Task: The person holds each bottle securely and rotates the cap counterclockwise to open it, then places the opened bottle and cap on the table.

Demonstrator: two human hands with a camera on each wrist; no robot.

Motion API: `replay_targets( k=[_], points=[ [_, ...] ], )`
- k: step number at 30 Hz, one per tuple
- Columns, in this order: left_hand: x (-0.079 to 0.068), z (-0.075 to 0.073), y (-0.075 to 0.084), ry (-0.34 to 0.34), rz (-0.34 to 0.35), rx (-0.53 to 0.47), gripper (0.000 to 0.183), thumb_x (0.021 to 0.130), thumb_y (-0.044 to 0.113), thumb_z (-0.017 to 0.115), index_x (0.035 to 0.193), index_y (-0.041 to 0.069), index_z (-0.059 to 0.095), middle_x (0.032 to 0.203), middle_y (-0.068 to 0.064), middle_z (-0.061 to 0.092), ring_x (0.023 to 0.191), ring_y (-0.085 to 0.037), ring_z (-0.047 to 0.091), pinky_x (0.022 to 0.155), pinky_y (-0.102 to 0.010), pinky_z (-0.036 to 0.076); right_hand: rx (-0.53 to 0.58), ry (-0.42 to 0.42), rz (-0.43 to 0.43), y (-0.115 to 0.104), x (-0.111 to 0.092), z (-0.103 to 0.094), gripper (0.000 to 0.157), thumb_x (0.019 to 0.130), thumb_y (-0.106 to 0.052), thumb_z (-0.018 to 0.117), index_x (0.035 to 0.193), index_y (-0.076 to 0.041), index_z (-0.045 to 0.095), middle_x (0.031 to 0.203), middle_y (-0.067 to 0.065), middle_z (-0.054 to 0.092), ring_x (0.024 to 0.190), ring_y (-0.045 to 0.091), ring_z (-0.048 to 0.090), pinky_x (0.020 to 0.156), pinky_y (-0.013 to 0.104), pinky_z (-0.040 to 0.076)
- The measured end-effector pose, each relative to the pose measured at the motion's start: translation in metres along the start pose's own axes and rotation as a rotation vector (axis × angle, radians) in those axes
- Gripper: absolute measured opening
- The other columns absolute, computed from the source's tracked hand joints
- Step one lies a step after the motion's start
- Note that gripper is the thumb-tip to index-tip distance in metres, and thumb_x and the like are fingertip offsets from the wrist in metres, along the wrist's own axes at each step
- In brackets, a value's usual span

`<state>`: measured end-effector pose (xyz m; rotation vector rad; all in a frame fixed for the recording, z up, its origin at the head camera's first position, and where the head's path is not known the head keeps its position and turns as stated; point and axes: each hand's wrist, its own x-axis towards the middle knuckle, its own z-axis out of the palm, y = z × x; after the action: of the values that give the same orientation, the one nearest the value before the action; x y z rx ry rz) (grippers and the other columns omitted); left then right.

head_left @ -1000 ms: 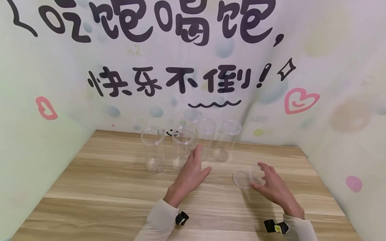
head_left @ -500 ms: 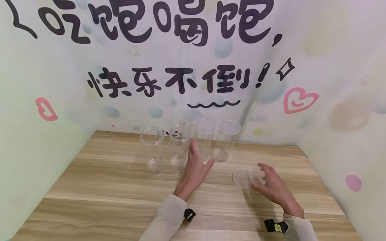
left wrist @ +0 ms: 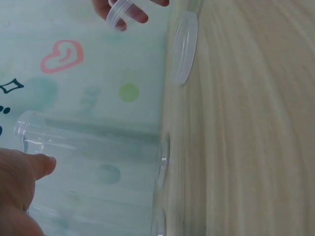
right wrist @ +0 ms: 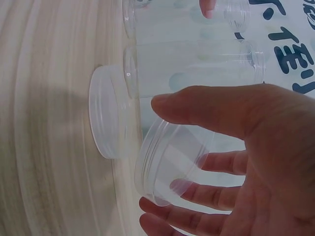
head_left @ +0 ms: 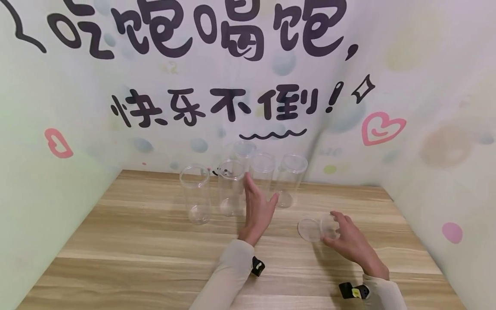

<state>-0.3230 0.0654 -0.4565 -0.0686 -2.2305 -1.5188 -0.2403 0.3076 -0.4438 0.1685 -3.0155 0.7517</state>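
Note:
Several tall clear plastic jars stand upright toward the back of the wooden table. My left hand is spread at a middle jar, fingers along its left side and thumb toward its right. In the left wrist view the thumb overlaps a clear jar near its top. My right hand pinches a clear round lid, tilted, between thumb and fingers. Just left of it, another clear lid lies on the table.
Two jars with open-looking rims, a left jar and its neighbour, stand left of my left hand. A right jar and a back jar stand nearby. Printed walls enclose the table.
My left hand has moved right, from beside the second jar to the middle jar. That second jar has shifted slightly left and back. The right hand stays with its lid.

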Motion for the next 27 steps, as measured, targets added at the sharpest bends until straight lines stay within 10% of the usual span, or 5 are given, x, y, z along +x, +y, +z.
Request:
replay_targets(
  k=[27],
  points=[
    [0.021,0.012,-0.014,0.115,-0.038,0.087,0.09,0.081,0.024,0.082,0.149,0.0,0.027,0.147,-0.022,0.043,0.13,-0.038,0.048,0.106,-0.049,0.042,0.018,-0.018,0.028,0.01,-0.003,0.001,0.081,0.082,-0.026,0.079,0.142,0.008,0.037,0.133,0.036,0.047,0.108,0.047,0.06,0.082,0.055,0.053]
  ],
)
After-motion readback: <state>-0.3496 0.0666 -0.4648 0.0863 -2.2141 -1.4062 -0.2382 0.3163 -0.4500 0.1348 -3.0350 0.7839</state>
